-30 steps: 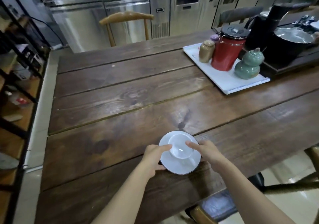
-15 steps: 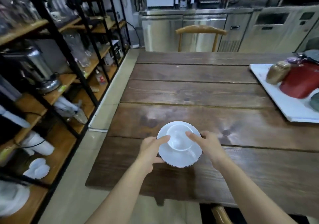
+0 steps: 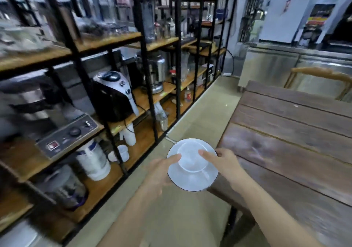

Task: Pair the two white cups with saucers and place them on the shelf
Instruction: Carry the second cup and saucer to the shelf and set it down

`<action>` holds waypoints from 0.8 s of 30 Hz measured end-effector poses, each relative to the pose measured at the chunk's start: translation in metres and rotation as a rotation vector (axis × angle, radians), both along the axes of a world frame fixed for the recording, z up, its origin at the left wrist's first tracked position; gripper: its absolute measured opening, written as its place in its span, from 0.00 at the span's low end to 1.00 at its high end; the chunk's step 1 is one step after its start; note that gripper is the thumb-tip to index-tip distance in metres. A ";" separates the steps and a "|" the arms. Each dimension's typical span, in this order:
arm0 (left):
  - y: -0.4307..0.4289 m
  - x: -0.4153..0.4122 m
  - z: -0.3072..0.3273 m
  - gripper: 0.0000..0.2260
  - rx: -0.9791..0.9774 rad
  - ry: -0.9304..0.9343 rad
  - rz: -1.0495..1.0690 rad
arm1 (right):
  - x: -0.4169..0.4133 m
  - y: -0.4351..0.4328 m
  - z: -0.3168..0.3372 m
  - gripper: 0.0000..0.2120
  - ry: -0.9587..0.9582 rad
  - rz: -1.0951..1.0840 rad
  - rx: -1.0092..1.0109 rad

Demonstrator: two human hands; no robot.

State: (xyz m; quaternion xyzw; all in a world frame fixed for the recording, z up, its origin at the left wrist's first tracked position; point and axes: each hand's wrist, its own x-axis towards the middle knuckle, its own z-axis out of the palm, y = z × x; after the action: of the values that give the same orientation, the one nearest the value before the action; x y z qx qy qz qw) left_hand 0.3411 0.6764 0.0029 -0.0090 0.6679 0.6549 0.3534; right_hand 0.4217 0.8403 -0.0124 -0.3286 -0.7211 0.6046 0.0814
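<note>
A white cup (image 3: 192, 157) sits upright on a white saucer (image 3: 190, 180) with a dark rim. Both hands carry the pair in the air, just past the left edge of the wooden table (image 3: 289, 147). My left hand (image 3: 160, 172) grips the saucer's left side, thumb on top. My right hand (image 3: 222, 161) grips the right side, a finger against the cup's rim. The black-framed wooden shelf (image 3: 144, 98) stands to the left. On a low board of it lie small white dishes (image 3: 122, 151), too blurred to tell if they are the other cup and saucer.
The shelf holds a black-and-silver appliance (image 3: 114, 96), a control-panel machine (image 3: 66, 134), a white tub (image 3: 93, 161), a blender jar (image 3: 64, 187) and glassware. A tiled aisle (image 3: 200, 117) runs between shelf and table. A wooden chair (image 3: 322, 75) and steel cabinets stand at the back right.
The cup and saucer have been lifted off the table and carried left past its edge. My view has swung left toward the shelf; the tray with jars has left the frame.
</note>
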 end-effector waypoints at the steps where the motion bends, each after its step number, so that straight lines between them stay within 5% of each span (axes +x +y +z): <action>1: -0.026 -0.013 0.002 0.05 0.005 0.016 0.042 | -0.019 -0.023 0.001 0.18 0.004 0.047 -0.008; 7: -0.181 -0.069 0.016 0.18 -0.069 0.040 0.385 | -0.130 -0.164 0.015 0.34 0.019 0.355 0.015; 12: -0.281 -0.097 0.024 0.07 -0.096 0.086 0.629 | -0.203 -0.269 0.016 0.19 0.034 0.564 0.028; 17: -0.356 -0.128 0.029 0.19 -0.120 0.069 0.836 | -0.268 -0.356 0.016 0.18 0.035 0.780 0.054; 24: -0.449 -0.201 0.040 0.15 -0.071 0.107 1.085 | -0.371 -0.465 0.036 0.21 0.054 0.964 -0.006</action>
State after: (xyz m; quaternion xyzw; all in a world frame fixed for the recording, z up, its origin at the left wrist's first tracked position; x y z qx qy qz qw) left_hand 0.1400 0.2279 0.0430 -0.3310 0.6062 0.7198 -0.0704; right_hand 0.0505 0.3754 0.0238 0.0586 -0.7871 0.5837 -0.1905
